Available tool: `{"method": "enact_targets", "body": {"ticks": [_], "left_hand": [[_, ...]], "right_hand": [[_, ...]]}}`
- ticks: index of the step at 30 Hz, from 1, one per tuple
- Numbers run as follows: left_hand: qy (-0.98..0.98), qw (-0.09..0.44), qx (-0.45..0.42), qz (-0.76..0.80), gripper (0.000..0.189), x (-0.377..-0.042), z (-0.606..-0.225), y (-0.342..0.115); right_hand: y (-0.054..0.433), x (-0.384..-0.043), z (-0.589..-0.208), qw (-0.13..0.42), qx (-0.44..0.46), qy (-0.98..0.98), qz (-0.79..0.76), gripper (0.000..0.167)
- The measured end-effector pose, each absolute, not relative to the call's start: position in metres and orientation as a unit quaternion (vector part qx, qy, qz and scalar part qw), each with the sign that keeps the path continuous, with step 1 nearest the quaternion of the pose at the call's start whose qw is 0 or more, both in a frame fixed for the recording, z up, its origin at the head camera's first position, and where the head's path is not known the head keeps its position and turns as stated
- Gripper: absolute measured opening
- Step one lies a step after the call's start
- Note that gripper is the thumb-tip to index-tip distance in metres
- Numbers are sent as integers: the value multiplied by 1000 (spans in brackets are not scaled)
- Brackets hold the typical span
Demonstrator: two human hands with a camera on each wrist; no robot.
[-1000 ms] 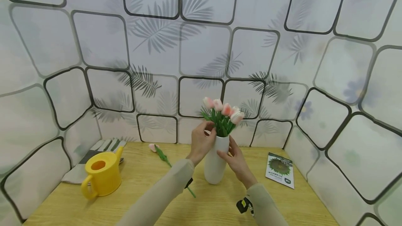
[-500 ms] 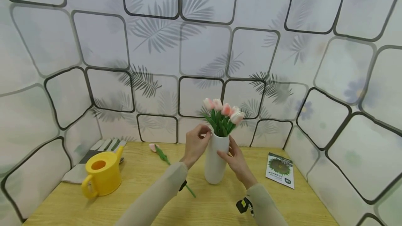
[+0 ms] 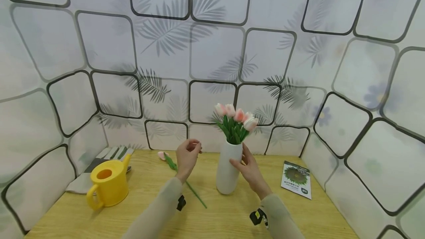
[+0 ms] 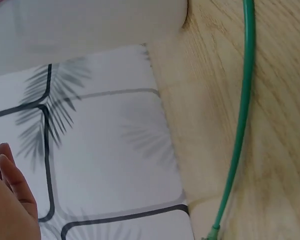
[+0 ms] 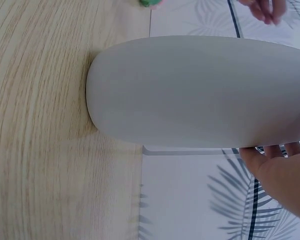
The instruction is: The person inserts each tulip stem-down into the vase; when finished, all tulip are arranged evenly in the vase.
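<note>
A tall white vase [image 3: 228,170] stands upright on the wooden table, holding several pink-and-white tulips [image 3: 239,115] with green leaves. My right hand [image 3: 249,170] grips the vase's right side near the top, thumb in front and fingers behind; the right wrist view shows its fingers [image 5: 272,152] against the wall of the vase. To the left of the vase, my left hand [image 3: 187,158] hovers with loosely bent fingers and nothing in it. Beneath that hand lies a single tulip [image 3: 170,162], whose green stem [image 4: 244,100] runs along the table in the left wrist view.
A yellow watering can [image 3: 113,185] stands at the left, with grey and white folded fabric [image 3: 79,184] behind it. On the right lies a seed packet [image 3: 296,180] with a sunflower picture. Patterned walls [image 3: 216,52] enclose the back and sides of the table.
My left hand has left the tulip stems at the vase's mouth and moved left and down, over the loose tulip. My right hand and the vase have stayed in place.
</note>
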State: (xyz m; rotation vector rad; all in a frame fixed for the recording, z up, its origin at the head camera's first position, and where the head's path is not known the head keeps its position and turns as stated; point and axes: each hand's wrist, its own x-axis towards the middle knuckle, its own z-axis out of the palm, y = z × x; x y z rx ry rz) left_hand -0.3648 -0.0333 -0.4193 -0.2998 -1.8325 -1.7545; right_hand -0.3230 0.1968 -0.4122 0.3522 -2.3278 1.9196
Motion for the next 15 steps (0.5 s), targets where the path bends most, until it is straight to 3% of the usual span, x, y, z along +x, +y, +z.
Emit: {"method": "enact_targets", "body": {"ticks": [8,15], "left_hand": [[-664,262,-53,-698,12,-370,-440,-66],[-656,198,-28,-728,16,-372,-449,-85]], "right_hand": [[197,-322,-412,49,114,-766,631,85],[197,-321,-412,42,109,-768,630,87]]}}
